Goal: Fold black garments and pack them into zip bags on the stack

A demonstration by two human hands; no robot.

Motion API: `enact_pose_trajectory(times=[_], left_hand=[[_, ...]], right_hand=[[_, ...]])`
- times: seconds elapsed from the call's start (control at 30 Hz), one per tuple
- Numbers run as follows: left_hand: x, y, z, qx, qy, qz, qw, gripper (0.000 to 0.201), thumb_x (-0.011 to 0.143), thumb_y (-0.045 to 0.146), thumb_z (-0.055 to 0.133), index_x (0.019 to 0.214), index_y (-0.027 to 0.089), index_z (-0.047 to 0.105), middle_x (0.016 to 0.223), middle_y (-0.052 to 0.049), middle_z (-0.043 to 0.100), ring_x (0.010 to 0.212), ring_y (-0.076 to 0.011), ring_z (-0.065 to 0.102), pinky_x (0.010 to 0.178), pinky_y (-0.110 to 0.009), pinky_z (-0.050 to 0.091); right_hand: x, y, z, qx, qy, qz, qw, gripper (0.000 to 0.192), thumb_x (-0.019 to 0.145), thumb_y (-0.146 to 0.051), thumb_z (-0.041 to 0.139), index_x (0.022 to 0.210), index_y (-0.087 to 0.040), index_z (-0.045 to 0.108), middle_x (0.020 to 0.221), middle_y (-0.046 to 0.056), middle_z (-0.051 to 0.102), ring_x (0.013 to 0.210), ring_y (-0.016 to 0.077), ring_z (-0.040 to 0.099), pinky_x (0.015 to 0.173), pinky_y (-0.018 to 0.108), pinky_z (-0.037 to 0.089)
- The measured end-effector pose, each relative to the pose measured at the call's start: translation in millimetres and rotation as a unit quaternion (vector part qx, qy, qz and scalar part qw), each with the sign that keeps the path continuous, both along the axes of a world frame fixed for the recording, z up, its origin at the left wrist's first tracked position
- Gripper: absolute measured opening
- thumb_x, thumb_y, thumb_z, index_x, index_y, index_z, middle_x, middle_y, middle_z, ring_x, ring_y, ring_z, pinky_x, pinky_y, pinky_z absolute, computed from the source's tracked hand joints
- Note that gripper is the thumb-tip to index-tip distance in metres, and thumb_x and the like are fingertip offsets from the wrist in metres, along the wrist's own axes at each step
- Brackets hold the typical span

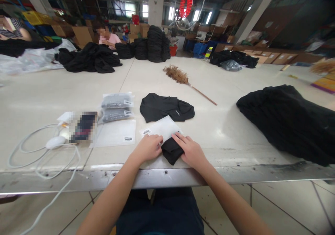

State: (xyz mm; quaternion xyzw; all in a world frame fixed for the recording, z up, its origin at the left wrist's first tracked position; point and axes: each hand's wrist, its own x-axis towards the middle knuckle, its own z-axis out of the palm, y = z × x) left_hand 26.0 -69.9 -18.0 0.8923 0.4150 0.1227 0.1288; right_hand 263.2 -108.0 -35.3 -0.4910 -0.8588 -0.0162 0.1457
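Left hand: the left hand (148, 147) is lying palm down, fingers loosely curled, pressing the near edge of a clear plastic bag (163, 128) against the counter (222, 123); it is holding the bag flat rather than gripping it.
Right hand: the right hand (190, 151) is resting flat, fingers spread, on a small folded black garment (171, 151) that is sitting between the two hands, close to the counter's near edge.
Step in hand: by my reading, the garment is being eased into the bag's mouth; its far end is meeting the bag, and most of it is showing outside.
Next move: it seems to be calling for the bag to be kept open while the fold slides in squarely.
Around: another black garment (166, 107) is lying just beyond the bag; two packed bags (117, 106) are stacked to the left.
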Motion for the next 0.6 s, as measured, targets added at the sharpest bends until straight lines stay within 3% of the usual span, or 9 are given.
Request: enact_pose_trajectory(times=[0.17, 0.27, 0.37, 0.47, 0.53, 0.6], left_hand=[[-2.3, 0.9, 0.2, 0.021, -0.053, 0.025, 0.998, 0.010, 0.086, 0.019, 0.051, 0.087, 0.020, 0.061, 0.082, -0.005, 0.066, 0.077, -0.0209, 0.060, 0.072, -0.032, 0.041], [0.4, 0.3, 0.6, 0.045, -0.104, 0.015, 0.993, 0.014, 0.089, 0.019, 0.049, 0.092, 0.020, 0.063, 0.086, -0.006, 0.066, 0.083, -0.0206, 0.060, 0.078, -0.032, 0.042], [1.8, -2.2, 1.3, 0.065, -0.135, 0.007, 0.989, 0.015, 0.091, 0.021, 0.049, 0.091, 0.020, 0.064, 0.085, -0.006, 0.065, 0.087, -0.0209, 0.058, 0.083, -0.034, 0.042], [0.0, -4.1, 2.3, 0.081, -0.171, 0.007, 0.982, 0.016, 0.092, 0.027, 0.051, 0.088, 0.021, 0.065, 0.085, -0.005, 0.065, 0.090, -0.0217, 0.057, 0.089, -0.038, 0.040], [-1.6, -3.0, 1.3, 0.096, -0.255, 0.044, 0.961, 0.015, 0.091, 0.032, 0.053, 0.090, 0.021, 0.064, 0.090, -0.005, 0.064, 0.092, -0.0217, 0.056, 0.091, -0.039, 0.040], [-1.4, 0.5, -2.4, 0.099, -0.389, 0.149, 0.904, 0.015, 0.092, 0.032, 0.048, 0.090, 0.021, 0.058, 0.089, -0.004, 0.062, 0.088, -0.0197, 0.056, 0.086, -0.037, 0.043]], right_hand=[[0.3, 4.0, -3.5, 0.023, 0.001, -0.027, 0.999, 0.078, 0.076, -0.007, 0.050, 0.151, -0.025, 0.036, 0.140, 0.010, 0.054, 0.109, 0.0316, 0.058, 0.084, 0.043, 0.057], [-4.0, 3.1, -7.3, 0.046, 0.018, -0.045, 0.998, 0.079, 0.078, -0.007, 0.050, 0.152, -0.027, 0.034, 0.146, 0.011, 0.049, 0.111, 0.0321, 0.060, 0.086, 0.044, 0.056], [-8.1, 3.4, -9.8, 0.050, 0.037, -0.031, 0.998, 0.082, 0.078, -0.007, 0.051, 0.154, -0.027, 0.029, 0.152, 0.009, 0.044, 0.111, 0.0311, 0.061, 0.087, 0.042, 0.056], [-8.2, 5.9, -10.9, 0.036, 0.070, -0.009, 0.997, 0.078, 0.077, -0.007, 0.050, 0.151, -0.024, 0.034, 0.146, 0.008, 0.052, 0.115, 0.0289, 0.061, 0.092, 0.041, 0.055], [-6.0, 8.3, -10.3, 0.028, 0.116, -0.013, 0.993, 0.073, 0.076, -0.007, 0.050, 0.147, -0.023, 0.040, 0.141, 0.007, 0.057, 0.119, 0.0269, 0.060, 0.097, 0.040, 0.053], [-3.9, 11.0, -8.3, 0.024, 0.174, -0.031, 0.984, 0.070, 0.075, -0.008, 0.050, 0.143, -0.023, 0.045, 0.137, 0.007, 0.060, 0.120, 0.0253, 0.060, 0.100, 0.040, 0.052]])
